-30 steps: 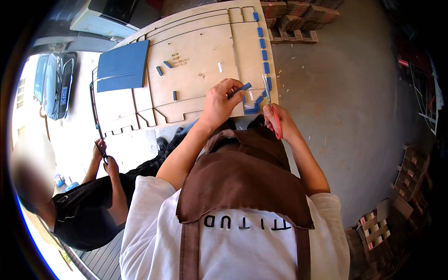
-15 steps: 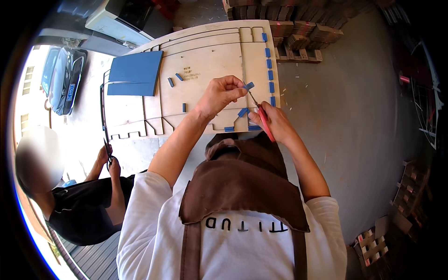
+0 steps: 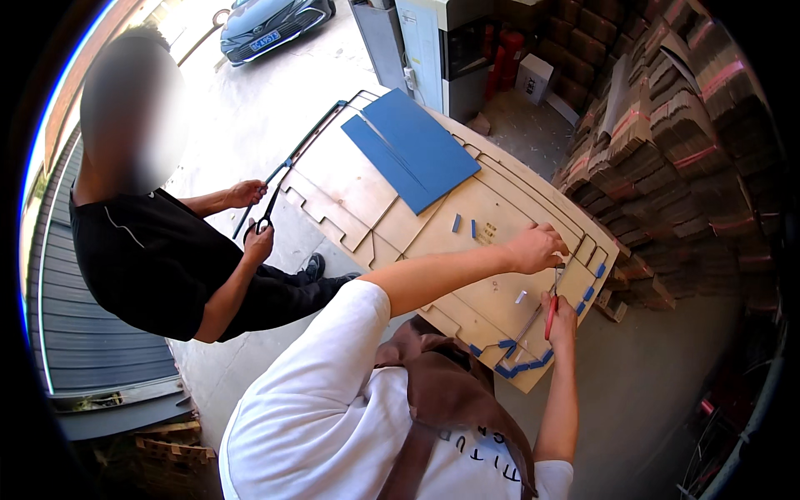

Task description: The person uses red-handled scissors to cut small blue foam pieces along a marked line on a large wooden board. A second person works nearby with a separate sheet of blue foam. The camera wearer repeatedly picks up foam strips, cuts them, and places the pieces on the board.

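Observation:
My left hand (image 3: 536, 248) is over the right part of the wooden board (image 3: 442, 308), its fingers curled together. A small dark piece (image 3: 560, 266) shows just under its fingertips, too small to name. My right hand (image 3: 563, 320) is closed around red-handled scissors (image 3: 551, 318), their blades pointing up toward that piece. Dark strips are set on edge in the board along outlines. Small blue foam blocks (image 3: 523, 367) sit beside these strips at the near corner, and more blue blocks (image 3: 588, 293) line the right edge. A small whitish piece (image 3: 521, 297) lies between my forearms.
A blue foam sheet (image 3: 429, 154) with a slit lies on the board's far part, near two loose blue blocks (image 3: 457, 222). To the left, another person (image 3: 167, 258) holds black scissors (image 3: 265, 218) and a dark strip. Stacked cardboard (image 3: 667, 125) stands at the right.
The view has swung toward the left, bringing the other person in more fully. My left hand has moved past the scissors' tips. A whitish piece now lies on the board.

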The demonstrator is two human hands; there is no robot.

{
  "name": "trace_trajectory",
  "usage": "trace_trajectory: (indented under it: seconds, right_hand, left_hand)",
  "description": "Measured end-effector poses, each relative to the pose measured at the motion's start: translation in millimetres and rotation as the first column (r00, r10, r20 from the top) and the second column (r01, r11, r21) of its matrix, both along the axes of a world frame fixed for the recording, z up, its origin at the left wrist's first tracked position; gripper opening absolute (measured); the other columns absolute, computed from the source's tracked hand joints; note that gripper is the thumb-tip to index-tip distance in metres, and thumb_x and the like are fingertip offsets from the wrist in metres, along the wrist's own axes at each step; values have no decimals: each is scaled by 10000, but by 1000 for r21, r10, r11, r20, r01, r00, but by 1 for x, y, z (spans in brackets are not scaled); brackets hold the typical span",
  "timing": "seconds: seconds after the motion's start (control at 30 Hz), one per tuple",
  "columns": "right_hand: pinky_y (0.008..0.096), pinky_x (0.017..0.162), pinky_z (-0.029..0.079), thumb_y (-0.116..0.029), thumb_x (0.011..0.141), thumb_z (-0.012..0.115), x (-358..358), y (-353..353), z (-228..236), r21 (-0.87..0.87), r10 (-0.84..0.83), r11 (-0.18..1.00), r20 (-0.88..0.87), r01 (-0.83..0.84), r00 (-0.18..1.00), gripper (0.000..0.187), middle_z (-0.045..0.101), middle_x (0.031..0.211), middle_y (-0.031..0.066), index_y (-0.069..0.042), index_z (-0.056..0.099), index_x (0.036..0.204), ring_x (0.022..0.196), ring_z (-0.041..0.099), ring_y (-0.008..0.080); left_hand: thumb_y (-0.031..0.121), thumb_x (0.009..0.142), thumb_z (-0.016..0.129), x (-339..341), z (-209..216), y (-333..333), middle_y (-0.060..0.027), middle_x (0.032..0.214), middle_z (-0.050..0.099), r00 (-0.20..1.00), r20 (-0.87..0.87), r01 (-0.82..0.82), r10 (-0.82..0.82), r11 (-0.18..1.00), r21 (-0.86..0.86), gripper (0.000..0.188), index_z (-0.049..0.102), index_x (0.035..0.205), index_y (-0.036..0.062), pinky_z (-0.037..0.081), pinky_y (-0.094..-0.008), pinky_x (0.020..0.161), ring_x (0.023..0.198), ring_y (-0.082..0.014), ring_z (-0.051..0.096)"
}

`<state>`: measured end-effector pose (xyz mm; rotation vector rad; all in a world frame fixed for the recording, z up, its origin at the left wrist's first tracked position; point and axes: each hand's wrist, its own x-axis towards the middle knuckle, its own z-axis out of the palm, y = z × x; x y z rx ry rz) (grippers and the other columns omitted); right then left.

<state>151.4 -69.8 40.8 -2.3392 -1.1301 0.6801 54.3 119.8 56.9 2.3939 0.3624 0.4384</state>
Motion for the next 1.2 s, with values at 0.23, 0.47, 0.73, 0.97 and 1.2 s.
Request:
trace_trajectory:
  seconds: [0.23, 0.47, 0.73, 0.97, 1.2]
  right_hand:
    - [466, 686, 472, -620, 867, 559, 15, 34, 18, -205, 68, 978, 122, -41, 990, 624, 627, 747, 238, -2, 568, 784, 751, 606, 435]
    - [483, 672, 475, -564, 869, 600, 19, 41, 10, -214, 107, 974, 171, -69, 979, 588, 628, 738, 262, 19, 593, 789, 742, 609, 457]
    - [475, 675, 461, -499, 868, 638, 10, 51, 13, -258, 123, 963, 166, -78, 978, 535, 600, 751, 273, 24, 568, 777, 754, 581, 460]
    - [461, 655, 451, -471, 883, 627, -6, 62, 29, -302, 134, 948, 104, -97, 986, 509, 586, 718, 252, 20, 551, 771, 695, 549, 441]
    - [460, 671, 468, -469, 852, 657, -11, 63, 39, -312, 165, 944, 157, -110, 974, 475, 618, 724, 235, -2, 589, 803, 715, 593, 433]
  left_hand:
    - [300, 807, 612, 43, -17, 36, -9, 926, 688, 929, -356, 66, -101, 992, -108, 225, 722, 973, 194, 383, -472, 901, 1051, -246, 572]
    - [233, 727, 639, 56, -37, 51, -45, 881, 710, 927, -299, 126, -225, 940, -316, 198, 739, 878, 151, 499, -446, 741, 889, -257, 661]
    - [210, 705, 668, 57, -76, 59, -83, 805, 703, 951, -169, 164, -260, 883, -440, 167, 735, 821, 110, 509, -373, 686, 784, -257, 659]
    - [160, 702, 712, 37, -87, 68, -45, 754, 695, 961, -16, 199, -275, 735, -648, 113, 739, 799, 109, 491, -330, 661, 735, -170, 639]
    - [152, 739, 714, 19, -76, 62, -35, 743, 676, 978, 83, 190, -190, 662, -725, 129, 711, 838, 69, 485, -297, 661, 718, -143, 614]
